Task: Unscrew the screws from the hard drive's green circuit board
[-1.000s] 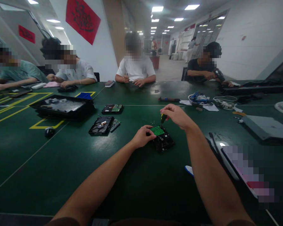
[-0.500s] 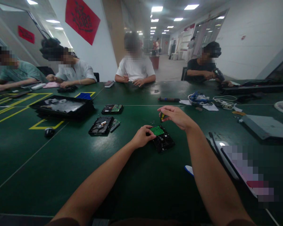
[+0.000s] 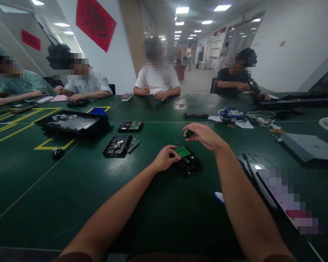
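A black hard drive lies on the green table in front of me, with a green circuit board on its top. My left hand is closed on the drive's left edge beside the board. My right hand hovers just above and behind the drive, its fingers curled round a small screwdriver with a dark and yellow handle. A few tiny screws lie on the table just behind the drive.
Two other opened hard drives lie to the left, near a black tray. A small black round object sits by yellow floor-style markings. Cables, a bowl of parts and a grey laptop are on the right. Several people sit around the far side.
My right hand has lowered slightly and turned the screwdriver from upright to lying in the fingers. My left hand and the drive have stayed put.
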`<action>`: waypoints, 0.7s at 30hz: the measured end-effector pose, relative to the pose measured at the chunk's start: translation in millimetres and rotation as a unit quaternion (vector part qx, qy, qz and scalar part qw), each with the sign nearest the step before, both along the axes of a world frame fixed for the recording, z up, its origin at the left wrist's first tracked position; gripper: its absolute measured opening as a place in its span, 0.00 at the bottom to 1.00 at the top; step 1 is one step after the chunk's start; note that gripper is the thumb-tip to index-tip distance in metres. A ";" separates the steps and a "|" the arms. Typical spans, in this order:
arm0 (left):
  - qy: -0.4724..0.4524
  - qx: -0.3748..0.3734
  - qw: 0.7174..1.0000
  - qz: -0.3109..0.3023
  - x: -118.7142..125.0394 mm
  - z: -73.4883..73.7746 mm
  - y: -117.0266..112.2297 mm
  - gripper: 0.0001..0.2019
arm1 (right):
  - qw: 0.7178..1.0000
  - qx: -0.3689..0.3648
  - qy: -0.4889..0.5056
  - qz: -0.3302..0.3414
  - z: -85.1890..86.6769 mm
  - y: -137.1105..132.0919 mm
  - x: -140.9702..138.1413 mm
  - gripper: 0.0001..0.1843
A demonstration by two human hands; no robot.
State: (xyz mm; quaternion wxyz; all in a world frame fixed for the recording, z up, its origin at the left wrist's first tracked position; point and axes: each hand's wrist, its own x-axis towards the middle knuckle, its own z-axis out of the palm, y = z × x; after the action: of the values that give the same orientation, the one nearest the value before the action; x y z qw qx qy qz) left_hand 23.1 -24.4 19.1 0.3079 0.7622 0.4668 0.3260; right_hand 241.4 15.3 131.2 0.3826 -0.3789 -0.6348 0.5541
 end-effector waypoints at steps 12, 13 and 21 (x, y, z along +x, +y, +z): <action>-0.001 -0.001 1.000 0.002 -0.3 -3.4 2.2 0.06 | 1.000 -0.013 0.023 0.014 -2.8 1.1 -2.9 0.14; -0.001 -0.001 1.000 0.003 -0.1 -4.1 2.4 0.06 | 0.999 -0.019 0.028 0.017 -3.0 1.1 -2.8 0.14; -0.004 -0.003 1.000 0.003 0.2 -1.1 0.1 0.05 | 1.000 -0.007 -0.001 0.017 -3.4 2.0 -1.5 0.13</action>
State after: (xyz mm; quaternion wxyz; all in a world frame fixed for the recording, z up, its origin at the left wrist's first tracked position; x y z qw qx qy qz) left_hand 23.4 -24.3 17.9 0.3113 0.7582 0.4690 0.3289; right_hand 239.9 17.3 127.8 0.3695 -0.3716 -0.6375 0.5648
